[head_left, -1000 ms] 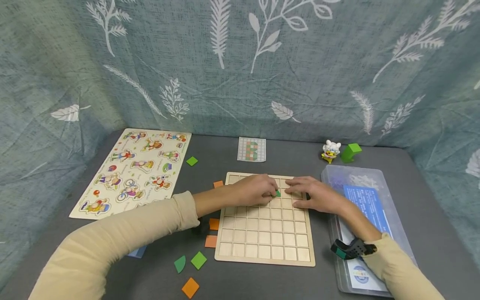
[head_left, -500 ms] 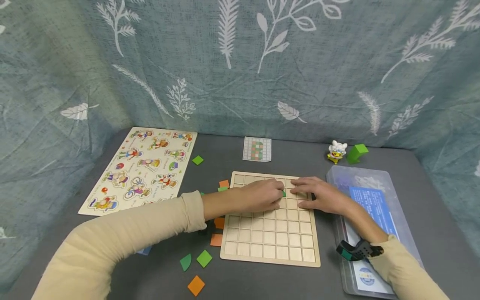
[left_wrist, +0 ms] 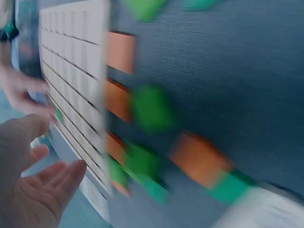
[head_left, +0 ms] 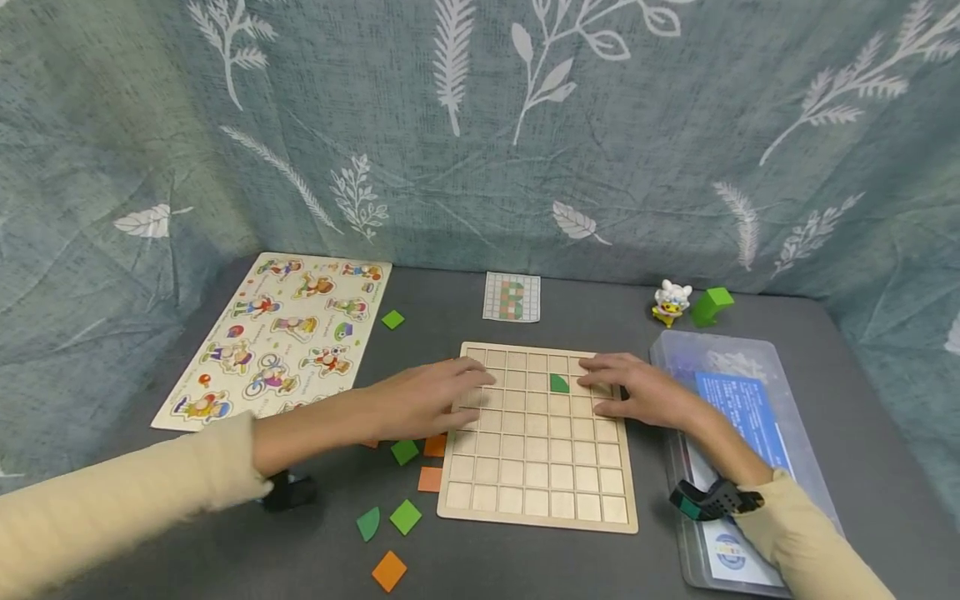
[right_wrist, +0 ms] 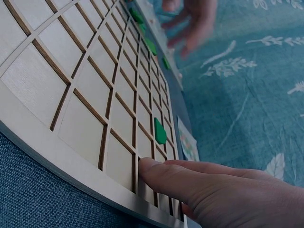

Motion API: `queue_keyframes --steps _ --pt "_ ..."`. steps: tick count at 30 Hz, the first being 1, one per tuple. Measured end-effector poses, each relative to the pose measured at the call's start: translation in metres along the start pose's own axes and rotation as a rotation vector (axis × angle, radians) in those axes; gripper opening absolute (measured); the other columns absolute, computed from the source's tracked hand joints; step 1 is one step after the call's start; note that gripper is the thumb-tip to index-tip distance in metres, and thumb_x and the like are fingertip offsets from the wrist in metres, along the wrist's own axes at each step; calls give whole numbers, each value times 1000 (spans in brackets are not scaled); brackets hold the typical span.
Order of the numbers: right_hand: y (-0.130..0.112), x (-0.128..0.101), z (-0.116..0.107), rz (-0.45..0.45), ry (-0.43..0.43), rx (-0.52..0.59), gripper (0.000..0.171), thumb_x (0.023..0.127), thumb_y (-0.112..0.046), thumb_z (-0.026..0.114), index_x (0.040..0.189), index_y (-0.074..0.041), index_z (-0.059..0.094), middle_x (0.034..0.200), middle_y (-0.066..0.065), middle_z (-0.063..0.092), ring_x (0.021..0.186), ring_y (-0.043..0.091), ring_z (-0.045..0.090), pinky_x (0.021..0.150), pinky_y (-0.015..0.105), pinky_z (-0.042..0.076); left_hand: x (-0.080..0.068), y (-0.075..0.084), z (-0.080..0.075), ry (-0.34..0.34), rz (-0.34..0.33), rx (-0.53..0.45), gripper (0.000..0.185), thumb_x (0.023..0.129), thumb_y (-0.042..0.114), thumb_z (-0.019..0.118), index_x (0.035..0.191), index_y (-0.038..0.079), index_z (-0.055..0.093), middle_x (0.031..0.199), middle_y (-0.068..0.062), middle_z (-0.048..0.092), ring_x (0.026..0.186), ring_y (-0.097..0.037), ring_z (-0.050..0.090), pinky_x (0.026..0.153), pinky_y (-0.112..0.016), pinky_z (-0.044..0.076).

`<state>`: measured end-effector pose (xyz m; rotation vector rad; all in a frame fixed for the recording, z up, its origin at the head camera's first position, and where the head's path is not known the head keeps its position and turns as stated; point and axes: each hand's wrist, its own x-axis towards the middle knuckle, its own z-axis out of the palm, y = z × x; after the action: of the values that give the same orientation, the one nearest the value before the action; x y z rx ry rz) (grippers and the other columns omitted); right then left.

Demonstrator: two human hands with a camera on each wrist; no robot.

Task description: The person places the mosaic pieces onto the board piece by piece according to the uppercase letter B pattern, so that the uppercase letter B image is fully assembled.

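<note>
A wooden grid board [head_left: 536, 521] lies in the middle of the table in the head view. One green quarter-round piece [head_left: 558, 383] sits in a cell near its upper right, also visible as a green piece [right_wrist: 160, 132] in the right wrist view. My left hand [head_left: 427, 400] hovers at the board's left edge, fingers extended and holding nothing; in the left wrist view its fingers are spread apart. The right hand [head_left: 637, 390] rests on the board's right edge with straight fingers, its thumb on the frame in the right wrist view.
Left of the board lie several loose tiles, among them an orange square [head_left: 389, 571], a green square [head_left: 405, 517] and a green quarter-round [head_left: 368, 523]. A pattern card [head_left: 512, 297], picture puzzle [head_left: 247, 333], figurine [head_left: 671, 302], green block [head_left: 711, 306] and plastic case [head_left: 678, 467] surround it.
My left hand has let go of the green quarter-round piece and moved left, off the upper right cells to the board's left edge. The right hand stays on the board.
</note>
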<state>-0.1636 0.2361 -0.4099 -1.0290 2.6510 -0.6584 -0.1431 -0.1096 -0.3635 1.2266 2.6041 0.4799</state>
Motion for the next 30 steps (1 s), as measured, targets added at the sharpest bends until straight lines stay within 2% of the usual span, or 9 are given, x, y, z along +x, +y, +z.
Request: queue_keyframes --steps 3,6,8,11,14,18,21,26,30 --pt "-1 1 1 -13 8 9 40 87 -16 71 125 -6 65 142 19 51 132 42 43 104 58 39 -42 -21 -11 31 -80 -2 48 93 26 66 137 10 52 133 -9 55 110 -22 62 84 -37 53" --pt "-1 1 1 -35 15 6 39 88 -16 71 125 -5 65 141 20 52 131 43 45 102 58 40 -78 -36 -16 57 -174 -23 49 90 23 69 135 10 54 130 -8 56 102 -20 62 76 -32 52" --pt "-1 1 0 -42 21 1 38 88 -16 71 124 -5 65 140 21 53 129 44 45 102 59 40 -95 -40 -16 82 -201 -22 49 89 21 70 133 9 55 128 -8 56 96 -17 62 73 -29 51" --pt "-1 0 -1 -38 25 -6 38 88 -16 70 123 -4 65 140 22 53 129 44 45 101 59 40 -111 -38 -10 120 -184 7 47 87 20 73 130 10 57 124 -5 58 99 -16 62 74 -29 52" --pt "-2 0 -1 -11 14 2 39 87 -15 71 124 -5 65 141 20 52 131 44 44 102 59 40 -118 -31 -2 133 -160 40 43 85 22 74 125 13 60 121 0 60 104 -16 62 82 -33 53" --pt "-4 1 -3 14 -14 7 41 88 -17 70 127 -7 64 143 19 50 133 42 42 103 58 39 -121 -23 6 124 -164 51 39 84 22 75 121 15 62 118 3 62 106 -16 63 85 -36 53" --pt "-5 1 -3 7 -14 -1 40 89 -18 70 127 -7 64 142 19 51 133 42 43 103 58 40 -122 -21 10 130 -165 66 38 83 21 76 119 15 64 118 3 62 106 -17 62 85 -38 53" --pt "-5 0 -5 1 -5 -5 39 89 -18 69 126 -6 64 141 20 52 131 43 44 102 59 39 -120 -21 16 180 -149 114 35 81 19 79 113 18 65 118 1 61 105 -19 61 84 -39 53" --pt "-4 -1 -4 10 0 -3 40 88 -16 70 126 -6 64 142 20 51 132 43 43 103 59 39 -117 -20 18 190 -160 112 35 80 19 79 113 17 65 118 0 62 105 -19 62 86 -40 53"
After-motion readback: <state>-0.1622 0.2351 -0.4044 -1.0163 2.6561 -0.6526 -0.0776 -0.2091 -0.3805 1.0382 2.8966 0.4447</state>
